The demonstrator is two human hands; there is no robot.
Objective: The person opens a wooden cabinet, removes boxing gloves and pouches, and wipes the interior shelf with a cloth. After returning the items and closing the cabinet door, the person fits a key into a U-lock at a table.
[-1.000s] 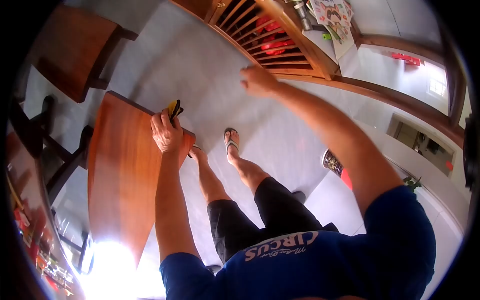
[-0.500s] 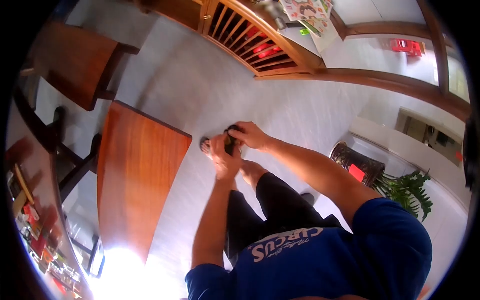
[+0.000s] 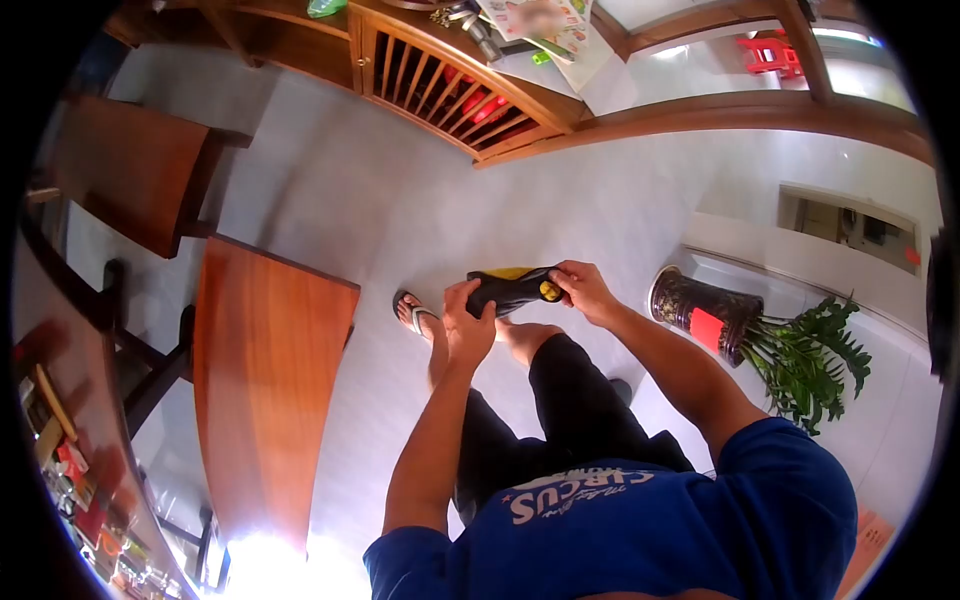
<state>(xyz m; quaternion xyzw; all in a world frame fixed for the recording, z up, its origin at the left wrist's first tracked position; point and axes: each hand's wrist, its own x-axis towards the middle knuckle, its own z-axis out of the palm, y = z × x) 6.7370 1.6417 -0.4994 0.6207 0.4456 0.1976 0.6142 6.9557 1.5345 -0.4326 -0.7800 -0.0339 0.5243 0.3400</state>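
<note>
One black-yellow item (image 3: 510, 290), hands (image 3: 468, 322) (image 3: 590, 291) wider apart

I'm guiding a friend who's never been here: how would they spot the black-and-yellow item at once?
Start at the slatted wooden cabinet at the picture's top, then go down across the grey floor. There, the left hand and right hand hold the black-and-yellow item between them. Its yellow patches set it apart from the black shorts just below.

The black, floppy thing (image 3: 506, 292) has yellow patches (image 3: 551, 291). The blue short-sleeved shirt (image 3: 640, 540) has white letters (image 3: 548, 503).
</note>
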